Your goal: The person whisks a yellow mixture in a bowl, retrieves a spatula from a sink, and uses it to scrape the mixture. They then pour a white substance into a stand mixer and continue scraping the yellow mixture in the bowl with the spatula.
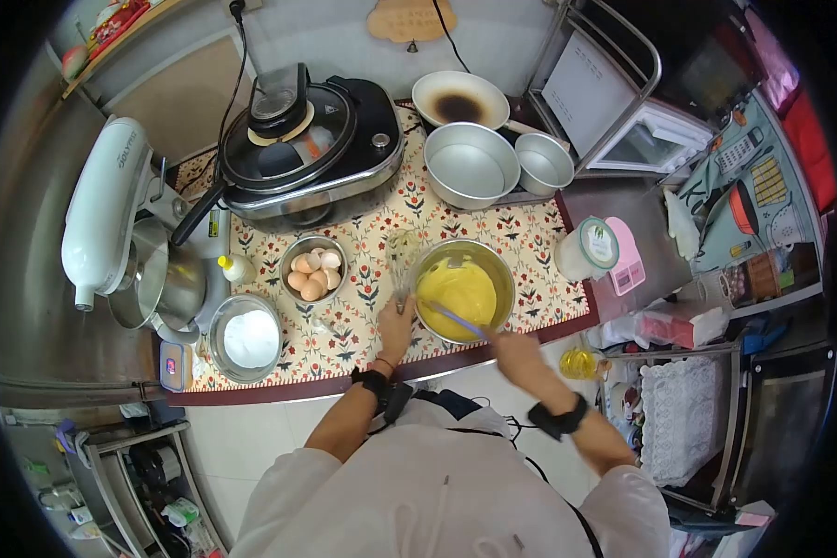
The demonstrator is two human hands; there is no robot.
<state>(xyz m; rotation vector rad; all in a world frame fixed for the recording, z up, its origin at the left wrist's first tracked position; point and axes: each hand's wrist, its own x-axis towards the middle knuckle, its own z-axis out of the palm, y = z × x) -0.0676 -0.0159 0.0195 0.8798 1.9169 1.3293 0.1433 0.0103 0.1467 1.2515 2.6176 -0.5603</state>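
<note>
- Stand mixer (102, 214), white, at the bowl's 9 o'clock, far off at the tabletop's left edge. Its own steel bowl sits under the head, contents not readable.
- Steel bowl of white powder (248, 337) at 8 o'clock. Whether it is flour or sugar cannot be told.
- Bowl of eggs (313, 270) at 9 o'clock, nearer in. The eggs are brown and whole.
- Whisk (402, 265) lies on the floral tabletop (530, 232), just beside the bowl's left wall.
- Left hand (395, 327) sits at the mixing bowl's 8 o'clock, fingers curled, close to both the rim and the whisk handle. I cannot tell which it grasps, or whether it grips at all.
- Mixing bowl (507, 270) stands near the tabletop's front edge, holding smooth yellow batter (460, 288).
- Spatula (456, 319) with a purple handle enters the batter from 5 o'clock. The blade is sunk in the batter and hidden.
- Right hand (516, 353) is clenched on the spatula handle at the bowl's 5 o'clock.
- Judgement: the step in hand is stirring or folding the batter. The next stroke calls for a steadied bowl and a sweep along the wall, away from the front edge.
- Two empty cake tins (474, 163) stand at 12 o'clock.
- The fisheye rim cuts off the surroundings, and the person's elbows are partly out of view.
</note>
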